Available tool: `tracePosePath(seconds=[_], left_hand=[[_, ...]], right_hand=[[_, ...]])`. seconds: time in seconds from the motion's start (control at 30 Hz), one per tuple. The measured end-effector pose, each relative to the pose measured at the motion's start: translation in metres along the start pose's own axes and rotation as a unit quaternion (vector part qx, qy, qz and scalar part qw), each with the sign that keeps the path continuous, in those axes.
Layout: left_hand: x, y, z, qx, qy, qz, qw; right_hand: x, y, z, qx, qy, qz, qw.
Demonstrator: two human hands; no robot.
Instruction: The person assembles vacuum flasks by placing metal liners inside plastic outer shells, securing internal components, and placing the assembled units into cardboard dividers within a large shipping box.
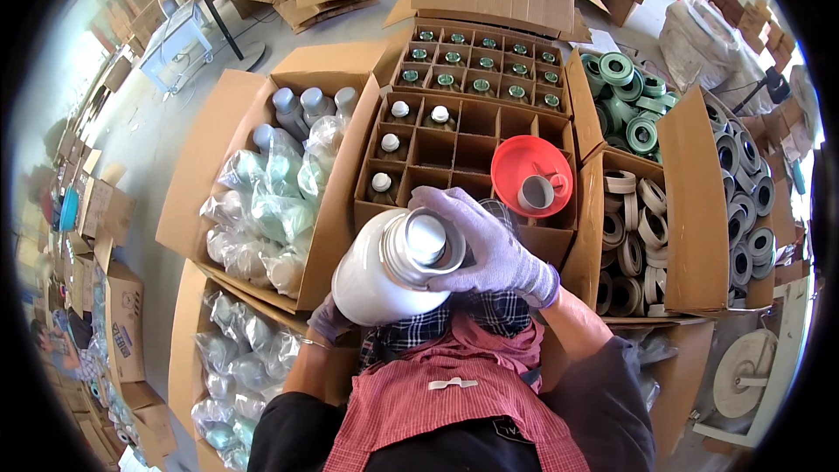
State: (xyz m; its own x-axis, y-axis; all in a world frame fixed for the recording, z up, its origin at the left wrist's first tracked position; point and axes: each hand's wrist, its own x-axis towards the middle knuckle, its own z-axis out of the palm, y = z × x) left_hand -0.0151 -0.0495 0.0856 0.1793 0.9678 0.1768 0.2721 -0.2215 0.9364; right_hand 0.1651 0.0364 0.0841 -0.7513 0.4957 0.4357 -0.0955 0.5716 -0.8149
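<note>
In front of my apron, a glossy white flask (376, 273) is tilted with its neck toward the upper right. A grey collar (452, 243) circles the neck, and a pale round piece (425, 238) shows inside the mouth. My right hand (494, 253), in a pale lilac knit glove, closes round the collar, thumb at the near side and fingers over the far side. My left hand (327, 318), gloved too, supports the flask from its lower left side; most of its fingers are hidden behind the body.
A divided carton (454, 154) ahead holds white-capped bottles and a red bowl (505, 166) with a grey cup (536, 192). Behind, green-topped bottles (481, 86) fill another. Plastic-wrapped bottles (271, 192) stand left; boxes of grey rings (630, 245) and green rings (642, 134) stand right.
</note>
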Motion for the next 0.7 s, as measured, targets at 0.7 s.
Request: tracePosePath(seconds=[0.7], left_hand=[[-0.057,-0.076,0.005,-0.415,0.141,-0.093,0.894]], right_hand=[[0.007,-0.044,0.002,0.039,0.199,-0.025,0.979]])
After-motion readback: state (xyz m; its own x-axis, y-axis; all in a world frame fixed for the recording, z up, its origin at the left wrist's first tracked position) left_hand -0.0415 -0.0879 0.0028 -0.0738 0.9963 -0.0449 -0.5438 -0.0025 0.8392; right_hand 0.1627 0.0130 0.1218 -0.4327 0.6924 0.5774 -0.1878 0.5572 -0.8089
